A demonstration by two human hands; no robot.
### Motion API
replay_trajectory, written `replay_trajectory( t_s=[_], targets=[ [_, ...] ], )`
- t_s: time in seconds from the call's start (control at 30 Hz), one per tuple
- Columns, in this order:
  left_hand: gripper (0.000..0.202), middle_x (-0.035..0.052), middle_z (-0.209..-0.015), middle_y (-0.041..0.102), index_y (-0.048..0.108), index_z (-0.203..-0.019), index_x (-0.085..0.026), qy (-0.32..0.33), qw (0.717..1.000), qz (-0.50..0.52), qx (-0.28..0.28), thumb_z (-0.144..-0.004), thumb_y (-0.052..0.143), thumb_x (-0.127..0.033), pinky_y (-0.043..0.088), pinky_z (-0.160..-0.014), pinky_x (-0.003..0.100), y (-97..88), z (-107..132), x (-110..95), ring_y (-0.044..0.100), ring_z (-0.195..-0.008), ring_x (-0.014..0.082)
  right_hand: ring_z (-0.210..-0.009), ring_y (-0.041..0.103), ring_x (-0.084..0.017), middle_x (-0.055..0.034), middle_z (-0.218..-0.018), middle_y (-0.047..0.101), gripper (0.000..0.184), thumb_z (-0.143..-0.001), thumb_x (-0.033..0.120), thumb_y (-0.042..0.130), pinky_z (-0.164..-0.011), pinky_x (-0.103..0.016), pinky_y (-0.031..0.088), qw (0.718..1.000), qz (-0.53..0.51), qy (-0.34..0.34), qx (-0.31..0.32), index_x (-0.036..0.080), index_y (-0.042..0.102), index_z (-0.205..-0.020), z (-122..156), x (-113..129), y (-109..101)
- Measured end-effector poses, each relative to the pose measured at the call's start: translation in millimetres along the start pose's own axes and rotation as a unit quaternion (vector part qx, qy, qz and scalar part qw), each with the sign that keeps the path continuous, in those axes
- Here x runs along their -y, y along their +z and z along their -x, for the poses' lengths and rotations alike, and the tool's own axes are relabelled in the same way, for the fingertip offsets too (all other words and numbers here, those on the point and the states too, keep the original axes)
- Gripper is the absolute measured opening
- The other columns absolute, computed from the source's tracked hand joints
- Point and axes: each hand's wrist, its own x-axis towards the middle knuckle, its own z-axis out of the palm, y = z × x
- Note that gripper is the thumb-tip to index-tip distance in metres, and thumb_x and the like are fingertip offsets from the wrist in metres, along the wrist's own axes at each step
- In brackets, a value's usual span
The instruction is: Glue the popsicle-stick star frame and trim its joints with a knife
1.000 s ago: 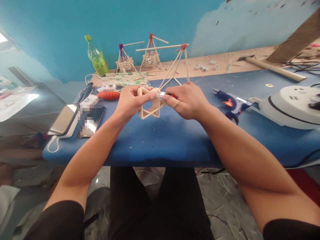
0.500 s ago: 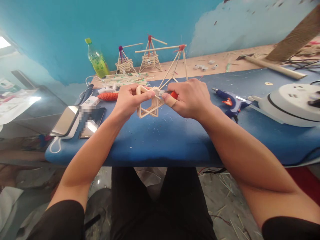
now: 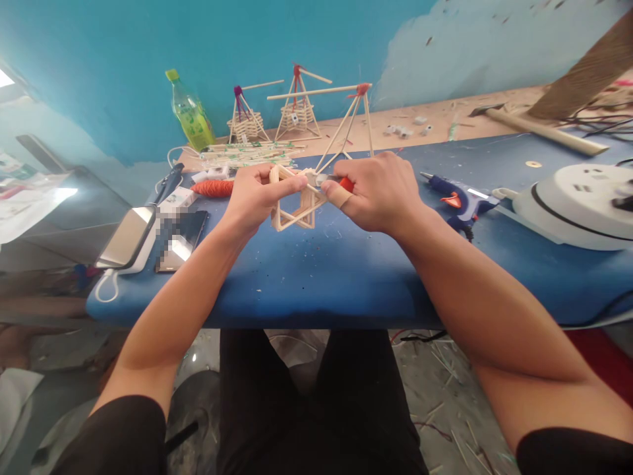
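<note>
My left hand (image 3: 254, 198) is closed round the left side of a small open frame (image 3: 295, 221) built of stacked thin wooden sticks, its thumb lying across the top. From the right, my right hand (image 3: 378, 191) grips a red-handled knife (image 3: 346, 183), and its metal blade meets the frame's upper right corner. A tan patch, like a bandage, wraps the right thumb. The frame is held above the blue tabletop (image 3: 316, 284). Just behind it stands a pyramid of sticks (image 3: 366, 122) tied at the top with red thread. A spool of orange thread (image 3: 212, 189) lies beside my left hand.
Two stick models (image 3: 247, 125) and a green-capped bottle (image 3: 190, 115) stand by the wall near a pile of sticks (image 3: 247, 156). Phones (image 3: 126, 237) lie at left. At right are a blue glue gun (image 3: 459, 201), a white round device (image 3: 583, 204) and a hammer (image 3: 544, 128).
Both hands keep nearly the same hold on the frame and the knife. The right hand and blade have shifted very slightly, and the view has tilted a little.
</note>
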Motion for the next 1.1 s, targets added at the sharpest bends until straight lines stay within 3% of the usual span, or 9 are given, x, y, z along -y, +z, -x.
replay_trajectory(
  t_s=[0.13,0.27,0.4,0.6,0.77,0.87,0.97,1.1],
  targets=[
    [0.036,0.0041,-0.076,0.073,0.078,-0.074,-0.020,0.000,1.000,0.005,0.005,-0.066,0.097,-0.050,0.053,-0.077,0.036,-1.3,-0.5,-2.1,0.061,-0.077,0.0183,-0.083,0.065,-0.031,-0.0110,-0.079,0.071,0.043,-0.102,0.063,0.052,-0.073,-0.040,0.028,1.000,0.001,-0.002,0.006,0.027,0.067,-0.084,0.0,0.0,-1.2],
    [0.034,0.0040,-0.075,0.074,0.080,-0.073,-0.021,-0.008,1.000,-0.008,0.013,-0.066,0.096,-0.050,0.051,-0.071,0.034,-4.3,-2.2,0.0,0.062,-0.076,0.0188,-0.082,0.066,-0.032,-0.0109,-0.077,0.071,0.044,-0.101,0.064,0.053,-0.073,-0.040,0.028,1.000,0.004,-0.002,0.002,0.027,0.066,-0.080,-1.0,-2.5,-0.2],
    [0.033,0.0026,-0.072,0.071,0.080,-0.071,-0.022,-0.010,1.000,-0.021,0.012,-0.068,0.096,-0.050,0.046,-0.067,0.034,-6.0,-4.0,3.2,0.060,-0.071,0.0174,-0.081,0.065,-0.031,-0.0105,-0.076,0.070,0.044,-0.101,0.064,0.054,-0.074,-0.040,0.028,1.000,0.007,-0.001,0.001,0.026,0.064,-0.080,-2.1,-3.7,1.5],
    [0.035,0.0046,-0.074,0.075,0.077,-0.064,-0.022,-0.026,0.999,-0.004,0.037,-0.066,0.095,-0.052,0.052,-0.073,0.035,-7.5,-5.0,1.8,0.067,-0.078,0.0202,-0.077,0.057,-0.027,-0.0081,-0.072,0.062,0.041,-0.100,0.060,0.057,-0.075,-0.039,0.026,1.000,0.008,-0.006,0.012,0.026,0.057,-0.077,-3.2,-0.8,4.9],
    [0.030,0.0055,-0.080,0.080,0.084,-0.074,-0.022,-0.045,0.998,-0.013,0.045,-0.066,0.098,-0.047,0.048,-0.071,0.035,-15.8,-2.0,-0.8,0.065,-0.075,0.0189,-0.070,0.036,-0.022,-0.0049,-0.069,0.048,0.047,-0.106,0.059,0.050,-0.075,-0.041,0.024,0.997,-0.012,0.053,-0.046,0.027,0.044,-0.071,-13.6,-39.0,-3.6],
    [0.031,0.0050,-0.079,0.079,0.086,-0.077,-0.022,-0.043,0.998,-0.016,0.044,-0.066,0.098,-0.049,0.043,-0.069,0.035,-18.0,-1.9,-0.1,0.061,-0.071,0.0182,-0.069,0.035,-0.021,-0.0034,-0.070,0.045,0.048,-0.109,0.054,0.043,-0.073,-0.042,0.025,0.989,-0.079,0.066,-0.107,0.028,0.037,-0.069,-17.7,-57.5,-9.3],
    [0.035,0.0045,-0.074,0.074,0.084,-0.073,-0.022,-0.059,0.996,-0.015,0.058,-0.066,0.097,-0.054,0.036,-0.065,0.035,-14.8,-2.5,0.3,0.053,-0.066,0.0159,-0.071,0.043,-0.021,-0.0015,-0.072,0.048,0.038,-0.105,0.049,0.047,-0.072,-0.040,0.032,0.969,-0.232,0.003,-0.087,0.029,0.041,-0.073,-17.1,-47.8,-1.7],
    [0.038,0.0038,-0.070,0.071,0.083,-0.072,-0.021,-0.109,0.989,-0.002,0.100,-0.066,0.092,-0.057,0.029,-0.061,0.033,-7.5,-0.9,-3.2,0.045,-0.061,0.0133,-0.074,0.049,-0.018,0.0007,-0.083,0.060,0.029,-0.085,0.049,0.080,-0.071,-0.037,0.040,0.913,-0.384,-0.121,-0.059,0.027,0.063,-0.093,-15.2,-22.4,20.6]
  ],
)
